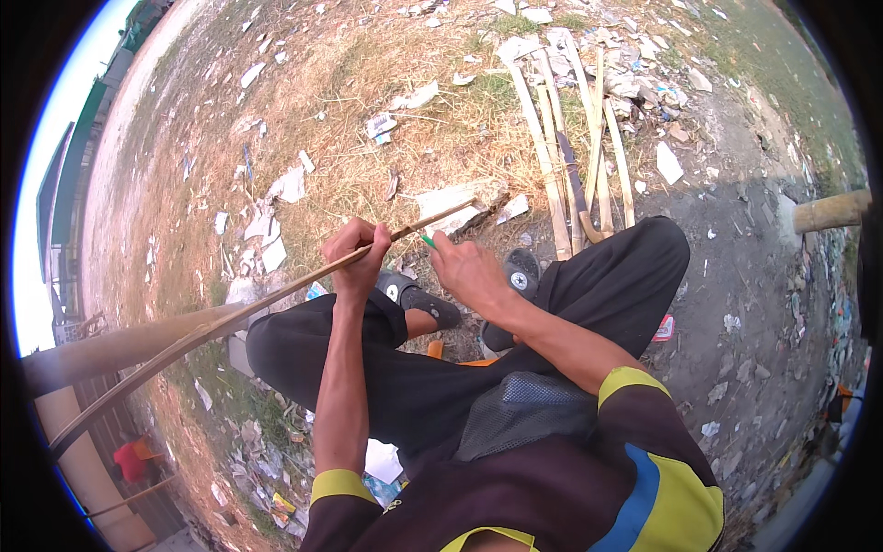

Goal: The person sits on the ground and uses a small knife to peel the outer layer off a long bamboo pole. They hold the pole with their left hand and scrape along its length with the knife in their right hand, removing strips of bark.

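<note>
My left hand (357, 259) is closed round a long, thin bamboo strip (267, 302). The strip slants from the lower left edge up to a tip in front of me, above my feet. Just beside it, near that tip, is my right hand (467, 274), its fingers closed on a small green thing (428, 241). Only a short green end pokes out, so its kind is hidden. Whether it touches the strip I cannot tell.
Split bamboo pieces (543, 166) lie ahead to the right, with a dark-bladed machete (567, 170) among them. Thick bamboo poles (138, 342) jut in from the left and right. Litter and broken slabs (460, 204) cover dry grass. My clogs (522, 271) rest close below my hands.
</note>
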Demonstrator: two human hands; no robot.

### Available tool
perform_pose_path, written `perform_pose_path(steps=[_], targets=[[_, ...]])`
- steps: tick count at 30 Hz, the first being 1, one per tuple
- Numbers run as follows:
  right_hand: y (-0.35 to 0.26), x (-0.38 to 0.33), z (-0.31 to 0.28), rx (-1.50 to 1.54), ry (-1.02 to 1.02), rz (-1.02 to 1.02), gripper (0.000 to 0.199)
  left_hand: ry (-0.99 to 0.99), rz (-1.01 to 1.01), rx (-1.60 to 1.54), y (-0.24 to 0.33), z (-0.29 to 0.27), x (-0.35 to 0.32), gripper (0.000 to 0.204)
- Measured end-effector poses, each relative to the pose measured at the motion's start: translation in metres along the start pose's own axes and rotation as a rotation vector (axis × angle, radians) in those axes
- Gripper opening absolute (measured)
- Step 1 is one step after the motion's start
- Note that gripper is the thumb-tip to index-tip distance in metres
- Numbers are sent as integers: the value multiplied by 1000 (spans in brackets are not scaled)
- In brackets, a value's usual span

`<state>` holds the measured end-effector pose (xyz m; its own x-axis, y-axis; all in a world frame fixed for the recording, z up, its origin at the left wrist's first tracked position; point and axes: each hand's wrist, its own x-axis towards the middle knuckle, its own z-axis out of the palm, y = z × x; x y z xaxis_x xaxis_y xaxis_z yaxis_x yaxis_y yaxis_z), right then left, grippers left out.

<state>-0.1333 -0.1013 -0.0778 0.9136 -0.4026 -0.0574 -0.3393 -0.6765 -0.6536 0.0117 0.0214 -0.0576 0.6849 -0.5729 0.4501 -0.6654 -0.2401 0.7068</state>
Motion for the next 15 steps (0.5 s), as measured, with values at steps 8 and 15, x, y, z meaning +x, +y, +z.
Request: perform_pose_path(steps=[8,15], targets=[[57,17,21,55,45,140,23,-32,191,-24,26,20,8,29],[25,1,11,109,50,56,25,-45,116,-21,14,14,4,31]])
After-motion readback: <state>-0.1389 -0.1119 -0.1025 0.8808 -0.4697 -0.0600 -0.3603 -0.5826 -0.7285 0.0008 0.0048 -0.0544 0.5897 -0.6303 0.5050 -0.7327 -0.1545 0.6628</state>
